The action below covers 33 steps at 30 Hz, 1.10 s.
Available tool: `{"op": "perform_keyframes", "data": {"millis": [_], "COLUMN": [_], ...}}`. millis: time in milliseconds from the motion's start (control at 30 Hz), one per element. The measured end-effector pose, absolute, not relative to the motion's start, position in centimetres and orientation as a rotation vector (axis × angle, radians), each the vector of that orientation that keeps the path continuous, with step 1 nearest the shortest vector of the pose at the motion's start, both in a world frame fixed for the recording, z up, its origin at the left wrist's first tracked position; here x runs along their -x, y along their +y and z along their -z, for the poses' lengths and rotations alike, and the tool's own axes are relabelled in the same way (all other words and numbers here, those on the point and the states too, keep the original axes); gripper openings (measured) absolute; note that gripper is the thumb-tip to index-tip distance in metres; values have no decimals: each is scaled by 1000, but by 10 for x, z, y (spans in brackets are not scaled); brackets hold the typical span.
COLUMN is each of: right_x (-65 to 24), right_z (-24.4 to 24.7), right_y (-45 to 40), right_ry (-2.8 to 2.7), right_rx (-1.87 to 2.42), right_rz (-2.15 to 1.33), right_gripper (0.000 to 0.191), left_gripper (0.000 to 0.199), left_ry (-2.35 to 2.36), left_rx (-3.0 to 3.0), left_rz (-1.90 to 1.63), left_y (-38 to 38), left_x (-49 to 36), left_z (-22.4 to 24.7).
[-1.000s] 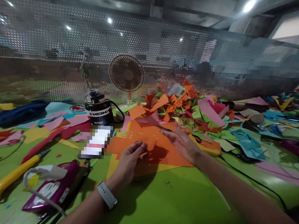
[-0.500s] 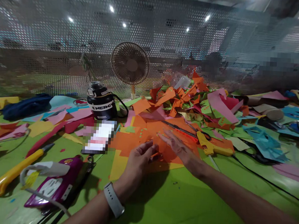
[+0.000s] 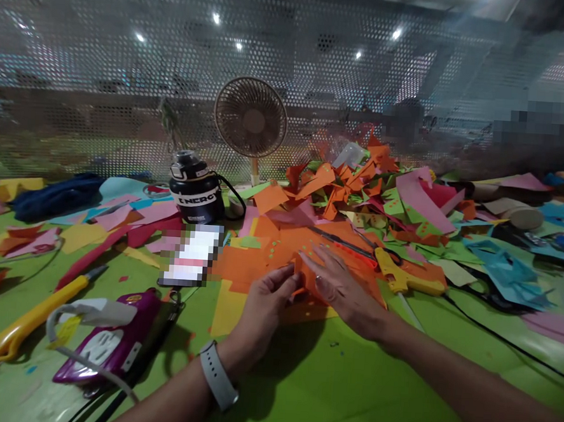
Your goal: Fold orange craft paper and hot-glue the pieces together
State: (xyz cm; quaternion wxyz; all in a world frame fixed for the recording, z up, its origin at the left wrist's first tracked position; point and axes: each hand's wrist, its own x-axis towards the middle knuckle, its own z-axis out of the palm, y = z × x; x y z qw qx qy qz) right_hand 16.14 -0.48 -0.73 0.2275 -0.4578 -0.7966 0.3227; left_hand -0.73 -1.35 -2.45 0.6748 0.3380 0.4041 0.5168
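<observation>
My left hand (image 3: 262, 308), with a pale watch (image 3: 218, 374) on its wrist, pinches a small folded piece of orange paper (image 3: 300, 274) between thumb and forefinger. That piece blends with the orange sheets (image 3: 240, 266) under it, so its shape is hard to make out. Close on its right is my right hand (image 3: 341, 294), fingers stretched out and spread, palm down. Its fingertips are near the piece; whether they touch it I cannot tell. A yellow sheet (image 3: 225, 309) shows from beneath the orange ones.
A yellow glue gun (image 3: 409, 279) and scissors (image 3: 340, 241) lie on the right. Paper scraps (image 3: 334, 182) are heaped behind, near a fan (image 3: 252, 117) and a dark bottle (image 3: 197, 193). Leftward are a phone (image 3: 193, 256), a purple power strip (image 3: 111, 341) and a yellow-handled tool (image 3: 41, 314).
My right hand has come a little closer to the left one, its fingers still spread. The left keeps its pinch. The whole view has shifted slightly.
</observation>
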Motion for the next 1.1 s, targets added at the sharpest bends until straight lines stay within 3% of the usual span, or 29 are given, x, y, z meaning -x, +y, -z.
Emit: {"op": "perform_keyframes", "data": {"millis": [1100], "right_x": [-163], "right_z": [13], "right_y": [-4], "right_ry": [-2353], "right_rx": [1247], "right_rz": [-620], "right_gripper": [63], "left_gripper": [34], "left_ry": [919], "left_rx": [-699], "left_rz": [-1183], "left_y": [-15], "left_x": [8], "left_z": [21]}}
